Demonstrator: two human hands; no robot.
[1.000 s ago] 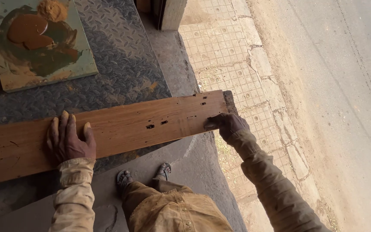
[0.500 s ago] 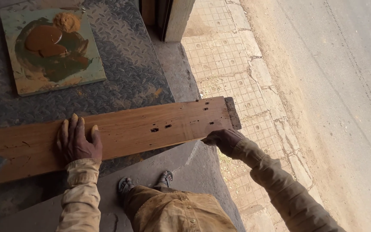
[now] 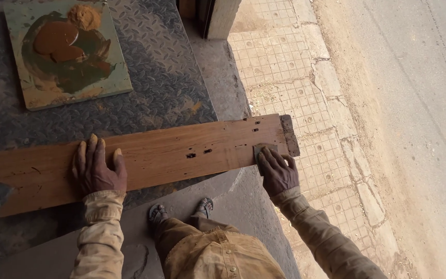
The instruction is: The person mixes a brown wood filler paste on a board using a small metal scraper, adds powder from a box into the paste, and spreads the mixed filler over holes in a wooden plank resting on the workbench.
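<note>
Left hand (image 3: 98,168) lies flat, fingers spread, palm down on the left part of the long wooden plank (image 3: 181,152), gripping nothing. Plank runs left to right across the dark checker-plate table (image 3: 161,77), its right end overhanging past the table edge above the tiled pavement (image 3: 295,67); a square board smeared with brown paste (image 3: 65,51) sits far left, well apart from it. Right hand (image 3: 279,173) presses a small dark sanding pad (image 3: 264,152) against the plank near its right end, fingers closed on the pad.

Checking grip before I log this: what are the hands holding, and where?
Left hand lies flat on the wooden plank, mid-length. Right hand presses a small grey pad onto the plank's right end.
</note>
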